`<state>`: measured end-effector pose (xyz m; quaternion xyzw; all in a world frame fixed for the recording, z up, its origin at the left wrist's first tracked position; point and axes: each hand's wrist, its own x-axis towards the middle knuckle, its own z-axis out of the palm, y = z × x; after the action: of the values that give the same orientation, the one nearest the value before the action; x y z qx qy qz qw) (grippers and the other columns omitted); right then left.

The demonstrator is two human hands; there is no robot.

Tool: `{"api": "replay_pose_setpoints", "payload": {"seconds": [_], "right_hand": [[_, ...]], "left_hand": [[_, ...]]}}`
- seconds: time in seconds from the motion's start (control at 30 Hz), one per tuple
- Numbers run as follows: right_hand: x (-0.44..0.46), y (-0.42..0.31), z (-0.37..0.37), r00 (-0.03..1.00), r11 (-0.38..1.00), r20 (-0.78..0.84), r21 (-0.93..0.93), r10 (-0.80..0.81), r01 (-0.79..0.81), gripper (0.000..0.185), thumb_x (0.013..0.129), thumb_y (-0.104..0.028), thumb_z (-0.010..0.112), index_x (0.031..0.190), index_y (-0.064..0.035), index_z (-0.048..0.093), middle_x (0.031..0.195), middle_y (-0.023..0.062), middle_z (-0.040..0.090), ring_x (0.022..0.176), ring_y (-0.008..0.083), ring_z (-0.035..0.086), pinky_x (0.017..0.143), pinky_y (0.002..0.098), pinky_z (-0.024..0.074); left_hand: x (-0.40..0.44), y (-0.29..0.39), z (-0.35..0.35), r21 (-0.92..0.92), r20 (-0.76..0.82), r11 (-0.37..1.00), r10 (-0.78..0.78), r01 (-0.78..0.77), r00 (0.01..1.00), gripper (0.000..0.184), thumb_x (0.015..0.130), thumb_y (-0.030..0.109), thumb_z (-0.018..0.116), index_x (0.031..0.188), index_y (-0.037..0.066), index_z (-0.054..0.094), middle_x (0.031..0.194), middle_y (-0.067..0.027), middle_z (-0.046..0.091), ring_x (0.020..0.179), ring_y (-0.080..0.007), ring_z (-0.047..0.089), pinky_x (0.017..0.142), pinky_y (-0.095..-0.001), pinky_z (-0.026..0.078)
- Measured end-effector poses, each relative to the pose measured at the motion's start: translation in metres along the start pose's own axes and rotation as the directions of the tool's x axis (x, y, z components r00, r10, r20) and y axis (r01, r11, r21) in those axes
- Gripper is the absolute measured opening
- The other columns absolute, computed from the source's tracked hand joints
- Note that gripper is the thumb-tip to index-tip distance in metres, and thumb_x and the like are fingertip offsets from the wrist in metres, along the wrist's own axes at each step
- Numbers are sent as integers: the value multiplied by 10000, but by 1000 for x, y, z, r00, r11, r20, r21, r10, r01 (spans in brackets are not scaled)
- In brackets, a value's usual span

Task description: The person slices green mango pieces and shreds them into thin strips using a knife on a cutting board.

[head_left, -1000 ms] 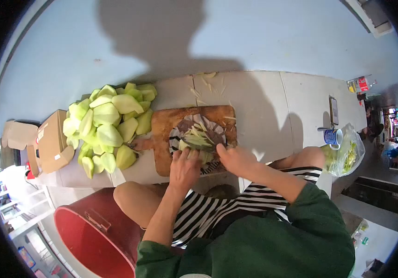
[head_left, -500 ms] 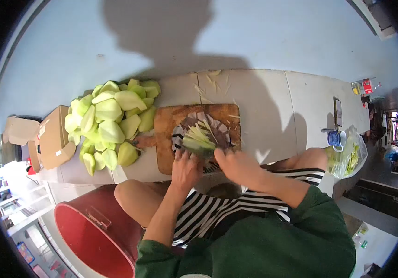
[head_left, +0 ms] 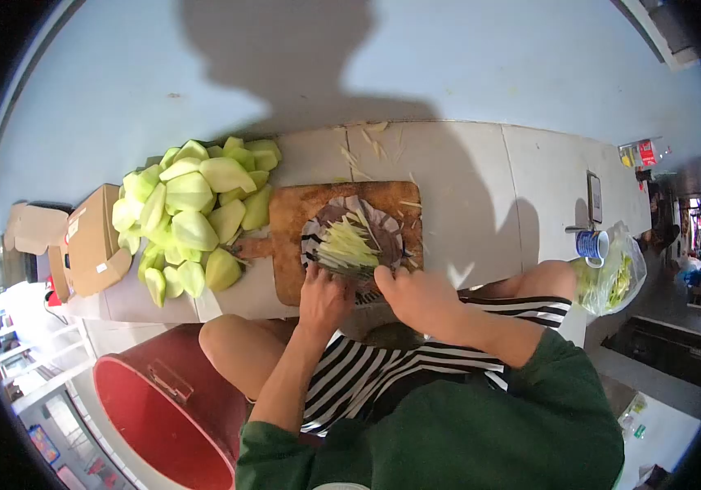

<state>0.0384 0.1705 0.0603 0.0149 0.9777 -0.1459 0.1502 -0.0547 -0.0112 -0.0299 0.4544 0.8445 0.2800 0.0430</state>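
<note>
Pale green strips point(head_left: 346, 242) lie heaped on a striped cloth point(head_left: 386, 231) on the wooden cutting board point(head_left: 289, 214). My left hand point(head_left: 324, 296) is at the near left edge of the heap, its fingers bent and pressed together; what they hold is hidden. My right hand point(head_left: 414, 296) is closed at the near right edge of the cloth. A dark, thin shape runs from it along the strips, too blurred to name. Left of the board rises a pile of peeled green pieces point(head_left: 195, 230).
An open cardboard box point(head_left: 93, 245) stands at the left, above a red bin point(head_left: 172, 408). Loose strips point(head_left: 373, 145) lie behind the board. At the right are a phone-like object point(head_left: 595, 197), a blue cup point(head_left: 591, 245), a plastic bag point(head_left: 622, 273) and a bottle point(head_left: 643, 153).
The strips have spread into a larger, looser heap over the cloth. Both hands stay near the board's front edge, with small shifts. The view has moved slightly.
</note>
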Motion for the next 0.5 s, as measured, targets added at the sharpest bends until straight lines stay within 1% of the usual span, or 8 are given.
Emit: {"api": "replay_pose_setpoints", "payload": {"seconds": [0.07, 0.17, 0.2, 0.23, 0.3, 0.33, 0.4, 0.5], "right_hand": [[-5, -4, 3, 998, 1000, 58, -9, -13, 13, 188, 924, -110, 506, 1070, 4, 473, 792, 211, 678, 710, 382, 721, 574, 470, 591], [7, 17, 28, 998, 999, 56, 40, 13, -15, 200, 906, -104, 524, 1077, -12, 476, 774, 180, 675, 701, 385, 710, 567, 492, 557], [5, 13, 21, 999, 999, 53, 36, 7, -9, 200, 906, -104, 524, 1077, -12, 476, 774, 180, 675, 701, 385, 710, 567, 492, 557], [-4, 1, 13, 999, 1000, 40, 26, 16, -17, 199, 905, -103, 527, 1073, -10, 475, 771, 177, 672, 702, 387, 710, 562, 488, 557], [-2, -2, 2, 1000, 1000, 17, -1, 13, -13, 197, 905, -102, 529, 1069, -8, 474, 767, 174, 670, 702, 390, 709, 557, 484, 556], [-5, -4, 2, 999, 1000, 35, 10, 8, -8, 201, 906, -101, 530, 1073, -6, 471, 779, 175, 667, 709, 390, 708, 557, 483, 556], [1, 6, 18, 996, 996, 93, 84, 7, -14, 216, 911, -102, 525, 1091, 0, 460, 795, 179, 659, 723, 388, 708, 564, 485, 562], [3, 3, 16, 998, 1000, 58, 24, 19, -21, 207, 917, -99, 518, 1089, -4, 455, 787, 178, 659, 729, 389, 709, 564, 488, 563]], "left_hand": [[-9, 1, -1, 26, 5, 1000, -14, 14, 1000, 363, 701, 92, 760, 1043, 14, 669, 1003, -150, 637, 914, -364, 594, 822, -459, 511], [0, 10, -11, -20, 45, 998, -65, 66, 997, 349, 699, 90, 756, 1030, 10, 676, 999, -167, 642, 921, -368, 596, 833, -460, 516], [2, 11, -10, -14, -12, 999, -40, 40, 999, 323, 700, 88, 756, 1007, 15, 685, 972, -163, 651, 924, -369, 599, 835, -460, 517], [-3, 12, -10, -16, 3, 999, -37, 37, 999, 323, 700, 88, 756, 1007, 15, 685, 972, -163, 651, 924, -369, 599, 835, -460, 517], [3, 7, -7, 29, -94, 996, 86, -83, 992, 236, 773, 103, 726, 983, 8, 673, 1009, -145, 643, 948, -375, 599, 866, -449, 504], [1, 7, -7, 23, -83, 997, 78, -76, 993, 236, 773, 103, 726, 983, 8, 673, 1009, -145, 643, 948, -375, 599, 866, -449, 504], [-1, 11, -10, 16, 44, 997, -76, 75, 996, 231, 777, 103, 726, 987, 17, 679, 1011, -139, 645, 967, -368, 605, 885, -455, 507], [-2, 6, -2, -25, 16, 998, -56, 57, 998, 237, 779, 105, 732, 997, 24, 685, 1004, -138, 646, 967, -364, 604, 881, -454, 508]]}}
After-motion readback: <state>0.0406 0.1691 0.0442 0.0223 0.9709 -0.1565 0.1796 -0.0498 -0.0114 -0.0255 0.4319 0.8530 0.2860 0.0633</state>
